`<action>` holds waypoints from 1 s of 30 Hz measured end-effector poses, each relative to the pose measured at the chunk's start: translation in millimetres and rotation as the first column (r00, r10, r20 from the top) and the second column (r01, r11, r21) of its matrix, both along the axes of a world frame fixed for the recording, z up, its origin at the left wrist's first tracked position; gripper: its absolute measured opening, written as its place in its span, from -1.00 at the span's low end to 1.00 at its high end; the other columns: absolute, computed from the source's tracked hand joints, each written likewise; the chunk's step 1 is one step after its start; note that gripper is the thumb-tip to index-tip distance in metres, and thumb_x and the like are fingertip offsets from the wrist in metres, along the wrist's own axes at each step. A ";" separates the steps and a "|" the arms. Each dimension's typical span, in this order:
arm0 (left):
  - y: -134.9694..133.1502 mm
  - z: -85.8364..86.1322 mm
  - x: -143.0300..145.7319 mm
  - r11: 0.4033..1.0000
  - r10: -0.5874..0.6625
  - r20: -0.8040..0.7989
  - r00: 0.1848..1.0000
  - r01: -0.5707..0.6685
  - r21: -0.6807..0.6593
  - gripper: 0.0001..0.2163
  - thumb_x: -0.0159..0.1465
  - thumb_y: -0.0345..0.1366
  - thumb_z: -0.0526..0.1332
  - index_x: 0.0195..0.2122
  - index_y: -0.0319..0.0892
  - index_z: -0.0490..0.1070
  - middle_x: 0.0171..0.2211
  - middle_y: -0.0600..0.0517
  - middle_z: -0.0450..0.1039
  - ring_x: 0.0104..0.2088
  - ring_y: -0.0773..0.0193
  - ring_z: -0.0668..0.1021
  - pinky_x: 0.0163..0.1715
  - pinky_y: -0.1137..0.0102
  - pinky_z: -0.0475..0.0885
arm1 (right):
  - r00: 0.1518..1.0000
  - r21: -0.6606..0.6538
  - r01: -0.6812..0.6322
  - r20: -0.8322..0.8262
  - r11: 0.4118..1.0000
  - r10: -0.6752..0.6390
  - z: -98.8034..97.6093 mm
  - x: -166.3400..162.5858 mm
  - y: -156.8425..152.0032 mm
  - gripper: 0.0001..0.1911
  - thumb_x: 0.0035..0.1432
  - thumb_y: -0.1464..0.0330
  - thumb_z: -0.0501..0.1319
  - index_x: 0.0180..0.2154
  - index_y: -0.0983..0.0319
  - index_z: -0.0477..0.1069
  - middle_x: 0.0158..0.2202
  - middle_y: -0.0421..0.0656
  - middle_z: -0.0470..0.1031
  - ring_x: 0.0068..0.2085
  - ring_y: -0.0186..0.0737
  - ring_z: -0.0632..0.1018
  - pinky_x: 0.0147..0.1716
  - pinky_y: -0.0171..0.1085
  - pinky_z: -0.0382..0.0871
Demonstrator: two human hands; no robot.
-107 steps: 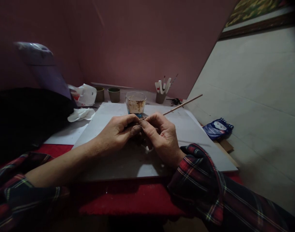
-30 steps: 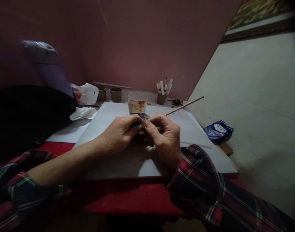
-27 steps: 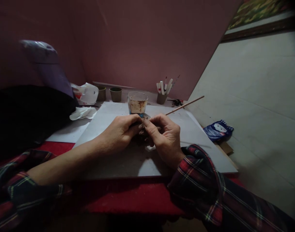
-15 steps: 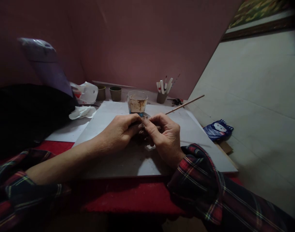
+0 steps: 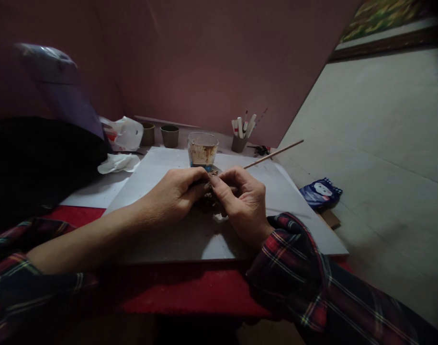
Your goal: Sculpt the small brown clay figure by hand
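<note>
My left hand [image 5: 172, 194] is closed, its thumb and fingers pinching a small dark brown, crumbly-looking lump [image 5: 208, 201]. Right beside it, my right hand [image 5: 242, 199] is closed too, its thumb and index fingertips meeting the left fingertips at the top of the lump. A thin wooden stick [image 5: 274, 154] juts from behind the right fingers up to the right. Most of the lump is hidden by the fingers and shadow, so its kind cannot be made out. Just beyond the hands stands a clear glass [image 5: 203, 148], stained brown inside.
Beneath the hands lies a white board [image 5: 157, 165] on a red cloth [image 5: 190, 292]. Behind stand two small pots [image 5: 169, 137] and a cup of pens and brushes [image 5: 239, 143]. Crumpled tissue [image 5: 118, 163] and a plastic bag [image 5: 127, 134] sit left; a dark blue packet [image 5: 321, 191] lies right.
The view has shifted slightly, so the board and cups appear a little further left and higher. Both hands keep their hold at the lump, with only small finger movement.
</note>
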State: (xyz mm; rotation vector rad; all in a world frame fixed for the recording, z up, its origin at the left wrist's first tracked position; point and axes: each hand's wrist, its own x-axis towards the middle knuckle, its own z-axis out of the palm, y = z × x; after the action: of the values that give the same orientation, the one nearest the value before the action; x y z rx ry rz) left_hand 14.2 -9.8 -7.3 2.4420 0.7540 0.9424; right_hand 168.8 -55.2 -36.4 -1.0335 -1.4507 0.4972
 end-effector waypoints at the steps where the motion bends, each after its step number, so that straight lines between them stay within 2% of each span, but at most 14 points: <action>1: 0.1 -0.3 -0.1 1.000 0.004 -0.004 1.000 -0.004 -0.001 -0.85 0.25 -0.34 0.09 -0.38 -0.26 0.42 -0.48 0.06 0.45 -0.45 0.35 0.44 -0.42 0.47 0.34 | 1.000 0.002 0.000 0.003 1.000 0.000 0.0 0.0 -0.2 -0.77 0.17 0.20 0.25 -0.42 0.20 0.37 -0.51 -0.28 0.41 -0.49 -0.40 0.41 -0.54 -0.40 0.30; 10: 0.3 -1.2 0.0 1.000 0.010 -0.004 1.000 -0.010 -0.005 -0.85 0.24 -0.35 0.10 -0.40 -0.25 0.41 -0.51 0.07 0.45 -0.48 0.35 0.44 -0.46 0.48 0.32 | 1.000 0.013 0.002 0.009 1.000 -0.002 -0.5 -0.9 -1.4 -0.80 0.17 0.23 0.26 -0.42 0.19 0.38 -0.52 -0.29 0.39 -0.51 -0.41 0.38 -0.54 -0.39 0.28; 14: 0.5 -1.4 0.7 0.999 -0.003 0.047 0.999 0.005 -0.038 -0.86 0.24 -0.34 0.12 -0.38 -0.25 0.42 -0.49 0.06 0.45 -0.46 0.35 0.46 -0.44 0.48 0.34 | 1.000 0.003 -0.004 -0.006 1.000 0.004 0.6 -1.2 -2.1 -0.81 0.18 0.23 0.25 -0.41 0.19 0.38 -0.51 -0.29 0.40 -0.51 -0.41 0.39 -0.53 -0.39 0.29; 18: -0.1 -1.3 1.9 0.996 -0.010 0.127 0.992 0.021 -0.083 -0.87 0.26 -0.32 0.11 -0.31 -0.24 0.41 -0.45 0.05 0.48 -0.44 0.33 0.49 -0.42 0.47 0.39 | 0.992 0.004 -0.033 -0.118 0.999 0.033 2.7 -2.1 -1.4 -0.78 0.19 0.22 0.23 -0.43 0.18 0.34 -0.53 -0.30 0.37 -0.55 -0.43 0.36 -0.58 -0.41 0.27; 22: 0.0 -0.7 2.5 0.993 -0.021 0.140 0.990 0.037 -0.116 -0.89 0.25 -0.33 0.15 -0.26 -0.23 0.42 -0.41 0.05 0.53 -0.41 0.32 0.53 -0.39 0.47 0.43 | 0.971 -0.027 -0.085 -0.228 0.996 0.077 4.3 -1.9 1.4 -0.78 0.17 0.24 0.25 -0.45 0.19 0.32 -0.58 -0.34 0.33 -0.66 -0.48 0.30 -0.71 -0.43 0.20; 27: 1.3 -2.4 1.9 0.995 -0.018 0.132 0.991 0.031 -0.092 -0.87 0.19 -0.34 0.25 -0.24 -0.24 0.48 -0.34 0.03 0.56 -0.34 0.31 0.55 -0.29 0.46 0.46 | 0.942 -0.033 -0.141 -0.313 0.989 0.124 4.0 -1.3 3.9 -0.78 0.15 0.26 0.26 -0.46 0.20 0.32 -0.61 -0.36 0.31 -0.72 -0.50 0.29 -0.79 -0.44 0.17; 30: 1.6 -3.3 0.8 0.995 -0.023 0.205 0.978 0.043 -0.092 -0.87 0.19 -0.37 0.25 -0.24 -0.25 0.51 -0.35 0.01 0.55 -0.34 0.30 0.55 -0.29 0.44 0.46 | 0.933 -0.025 -0.150 -0.336 0.988 0.133 5.0 -2.9 2.3 -0.77 0.16 0.25 0.26 -0.46 0.20 0.32 -0.61 -0.37 0.33 -0.72 -0.50 0.30 -0.80 -0.46 0.15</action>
State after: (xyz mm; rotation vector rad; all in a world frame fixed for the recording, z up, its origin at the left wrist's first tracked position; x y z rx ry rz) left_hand 15.0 -8.1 -10.6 2.2270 0.6685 1.0980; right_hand 165.8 -52.9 -31.4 -0.8386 -1.2178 0.7782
